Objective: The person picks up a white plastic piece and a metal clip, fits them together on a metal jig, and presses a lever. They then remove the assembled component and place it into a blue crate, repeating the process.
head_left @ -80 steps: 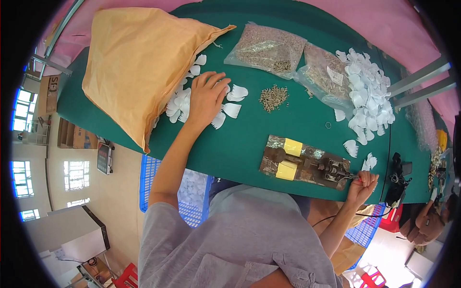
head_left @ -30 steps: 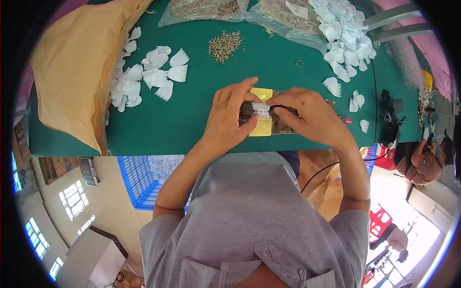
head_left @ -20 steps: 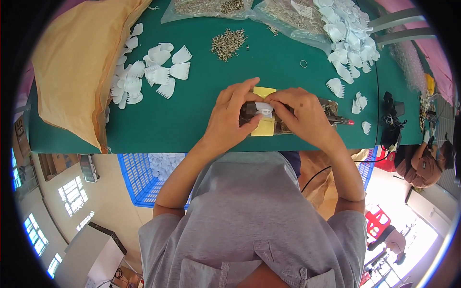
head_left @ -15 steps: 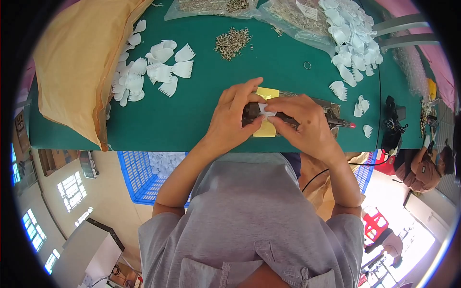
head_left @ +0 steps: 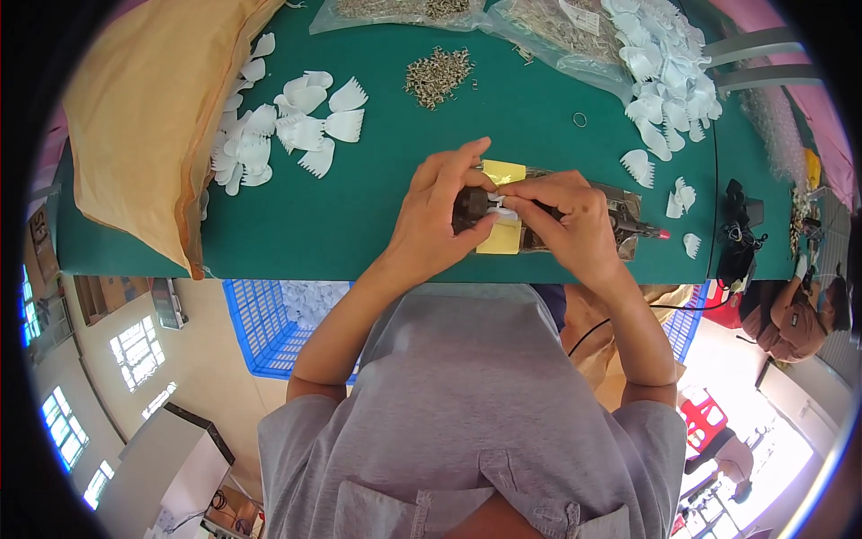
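Note:
Both my hands meet over a dark tool fixed on the front part of the green table. My right hand pinches a small white plastic piece between thumb and fingertips. On its other side, my left hand curls around the tool's dark end, with its thumb and forefinger closed in on the same white piece. The fingers hide most of that piece, so its full shape does not show. Beneath lie a yellow strip and a flat dark base. A red-tipped rod sticks out to the right.
White toothed plastic pieces lie in a group at left and a heap at far right. Small metal parts are piled at the back, near clear bags. A brown sack stands left; a blue basket sits below.
My right fingertips have shifted slightly on the white piece, and a dark gap now shows between its white parts. My left hand stays nearly in place.

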Available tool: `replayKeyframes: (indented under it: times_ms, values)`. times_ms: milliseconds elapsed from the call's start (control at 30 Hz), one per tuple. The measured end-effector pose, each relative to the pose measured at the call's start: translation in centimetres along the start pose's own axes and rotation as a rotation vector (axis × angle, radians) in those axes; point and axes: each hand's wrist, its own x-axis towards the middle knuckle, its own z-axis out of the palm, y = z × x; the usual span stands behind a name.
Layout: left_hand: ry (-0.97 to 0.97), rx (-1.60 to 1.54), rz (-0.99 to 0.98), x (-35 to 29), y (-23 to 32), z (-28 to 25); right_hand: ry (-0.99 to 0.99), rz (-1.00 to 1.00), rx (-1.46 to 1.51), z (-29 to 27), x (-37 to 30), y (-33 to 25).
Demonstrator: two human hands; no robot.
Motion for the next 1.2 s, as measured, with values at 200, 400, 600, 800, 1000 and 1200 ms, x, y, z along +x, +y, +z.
replayKeyframes:
  times_ms: [200,400,600,800,1000,1200]
  values:
    - [-0.036,0.023,0.017,-0.1,-0.4,-0.3,-0.008,0.07,0.053,0.2,0.0,0.3]
    - [-0.025,0.056,0.041,-0.7,-0.9,0.1,0.08,-0.17,-0.103,0.1,-1.3,-0.3]
    - [-0.036,0.056,0.039,-0.7,-1.0,0.1,0.191,-0.338,-0.199,0.8,-1.8,0.2]
    - [-0.029,0.1,0.057,-0.7,-1.0,0.2,0.202,-0.145,-0.13,1.3,-0.8,-0.1]
    - [-0.009,0.115,0.076,-0.8,-1.0,0.4,0.185,-0.09,-0.125,1.5,-0.8,-0.2]
    - [0.024,0.028,0.044,-1.2,-1.7,0.9,0.24,-0.038,-0.145,2.1,-0.8,-0.3]
